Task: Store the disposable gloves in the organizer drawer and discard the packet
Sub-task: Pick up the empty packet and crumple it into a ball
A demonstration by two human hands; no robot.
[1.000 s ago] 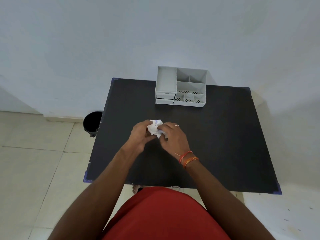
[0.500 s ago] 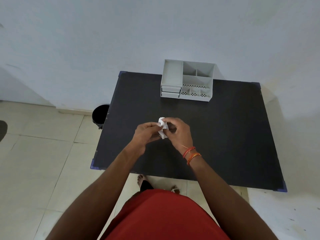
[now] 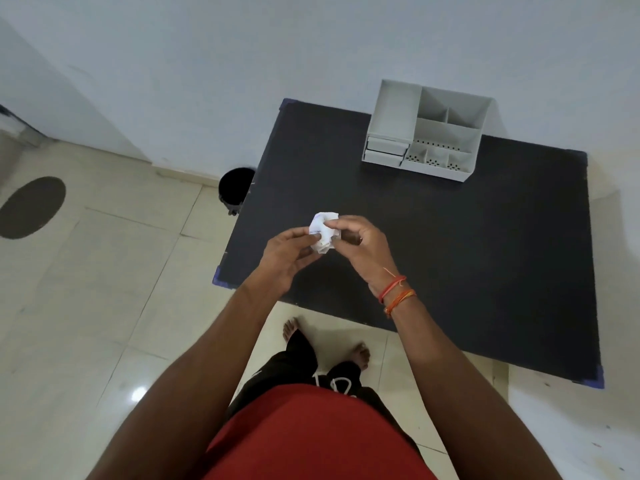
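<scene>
A crumpled white packet [image 3: 322, 232] is pinched between both my hands above the near left part of the black table [image 3: 467, 244]. My left hand [image 3: 289, 256] grips its left side and my right hand [image 3: 365, 249] grips its right side. The grey desk organizer [image 3: 427, 135] stands at the table's far edge, with its two small drawers [image 3: 386, 151] at the lower left, both closed. No gloves are visible.
A black bin [image 3: 235, 188] stands on the tiled floor just left of the table's far left corner. A dark round mat [image 3: 33, 206] lies on the floor far left. A wall runs behind the table. My bare feet [image 3: 360, 353] are near the table's front edge.
My view has swung left and back, so the table sits further right and more floor shows. Both hands keep hold of the packet, which looks more crumpled and has shifted towards the table's left edge.
</scene>
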